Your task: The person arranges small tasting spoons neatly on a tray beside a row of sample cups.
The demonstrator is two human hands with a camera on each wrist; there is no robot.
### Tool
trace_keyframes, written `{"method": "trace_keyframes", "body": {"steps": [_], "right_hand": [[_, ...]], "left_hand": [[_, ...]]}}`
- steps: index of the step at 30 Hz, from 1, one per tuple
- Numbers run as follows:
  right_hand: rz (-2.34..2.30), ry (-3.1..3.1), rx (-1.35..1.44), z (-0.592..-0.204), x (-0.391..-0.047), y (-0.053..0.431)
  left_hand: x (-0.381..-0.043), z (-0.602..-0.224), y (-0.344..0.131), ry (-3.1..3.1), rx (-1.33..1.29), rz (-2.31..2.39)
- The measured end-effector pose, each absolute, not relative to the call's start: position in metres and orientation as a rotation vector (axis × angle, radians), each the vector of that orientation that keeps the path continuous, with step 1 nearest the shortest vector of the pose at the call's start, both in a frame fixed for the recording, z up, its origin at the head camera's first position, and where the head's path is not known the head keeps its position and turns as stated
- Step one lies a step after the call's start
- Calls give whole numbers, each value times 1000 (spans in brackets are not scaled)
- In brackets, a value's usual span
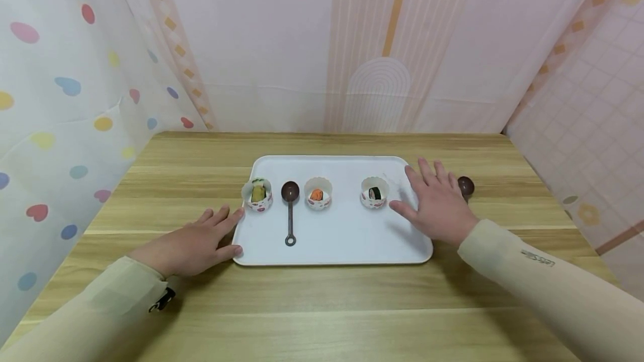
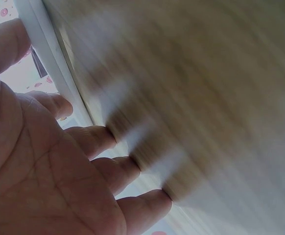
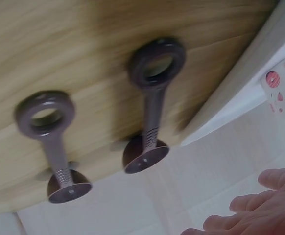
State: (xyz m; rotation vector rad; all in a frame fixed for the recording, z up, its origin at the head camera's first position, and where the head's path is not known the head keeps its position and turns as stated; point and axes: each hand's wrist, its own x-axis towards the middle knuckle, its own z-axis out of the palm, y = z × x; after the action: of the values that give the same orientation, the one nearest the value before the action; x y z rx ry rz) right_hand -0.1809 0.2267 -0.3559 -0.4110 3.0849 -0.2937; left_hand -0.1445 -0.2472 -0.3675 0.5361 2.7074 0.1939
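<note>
A white tray (image 1: 347, 239) lies on the wooden table. My left hand (image 1: 193, 244) is at its left edge, thumb and index finger touching the rim, the other fingertips on the table. Over the tray's right edge is my right hand (image 1: 443, 208), fingers spread and holding nothing. Three printed paper cups stand in a row: the left cup (image 1: 261, 205) has a yellow-green piece (image 1: 259, 193), the middle cup (image 1: 320, 205) an orange piece (image 1: 316, 195), the right cup (image 1: 372, 204) a black-and-white sushi roll (image 1: 375, 193). Between the left and middle cups lies a brown measuring spoon (image 1: 290, 211).
Right of the tray, two more brown measuring spoons lie on the table in the right wrist view: one spoon (image 3: 154, 100) nearer the tray, another spoon (image 3: 54, 147) farther out. My right hand hides much of them from the head view. Patterned curtains (image 1: 261, 43) surround the table.
</note>
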Motion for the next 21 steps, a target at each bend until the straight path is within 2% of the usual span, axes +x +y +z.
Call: {"method": "trace_keyframes", "body": {"steps": [21], "right_hand": [[-286,3083,-367,-359,-175,271]], "left_hand": [[-143,-366,-247,2705,527,191]]}}
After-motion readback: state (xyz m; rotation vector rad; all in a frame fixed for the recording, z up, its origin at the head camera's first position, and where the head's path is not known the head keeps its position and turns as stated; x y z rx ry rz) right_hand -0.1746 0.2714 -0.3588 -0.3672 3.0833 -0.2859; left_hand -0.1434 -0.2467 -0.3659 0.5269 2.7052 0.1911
